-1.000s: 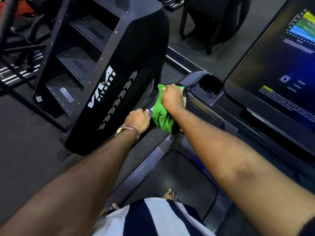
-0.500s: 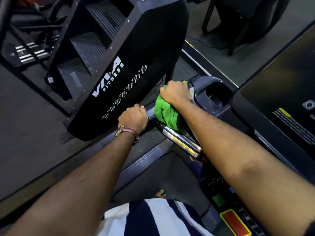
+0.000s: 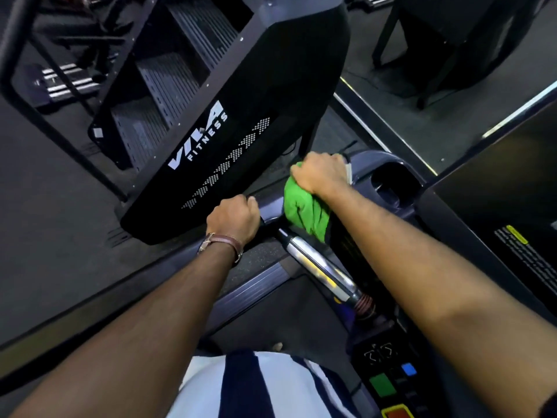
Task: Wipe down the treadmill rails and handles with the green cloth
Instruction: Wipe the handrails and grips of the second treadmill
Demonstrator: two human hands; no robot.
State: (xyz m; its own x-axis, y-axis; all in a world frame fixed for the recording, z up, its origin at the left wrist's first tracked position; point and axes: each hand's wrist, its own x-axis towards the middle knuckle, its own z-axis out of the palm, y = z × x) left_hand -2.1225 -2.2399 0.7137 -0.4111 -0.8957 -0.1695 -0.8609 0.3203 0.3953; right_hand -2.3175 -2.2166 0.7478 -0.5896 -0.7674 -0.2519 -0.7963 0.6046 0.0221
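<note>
Right hand [image 3: 321, 173] closed on the cloth [image 3: 304, 209], bunched at the rail's [image 3: 269, 206] console end. Left hand [image 3: 233, 218] wraps the rail bare. We'd press firmly, drag toward the chrome handle [image 3: 316, 263].

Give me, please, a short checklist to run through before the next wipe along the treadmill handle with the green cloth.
1. Cloth held firmly: ok. The right hand is closed over the green cloth.
2. Cloth touching the surface to clean: ok. It is pressed on the dark handle near the cup holder.
3. Other hand steady and clear of the cloth: ok. The left hand grips the same handle, beside the cloth and apart from it.
4. Chrome grip wiped: cannot tell. It lies bare below the cloth.
5. Belt stopped: cannot tell.
6. Cloth clean enough: cannot tell.
</note>
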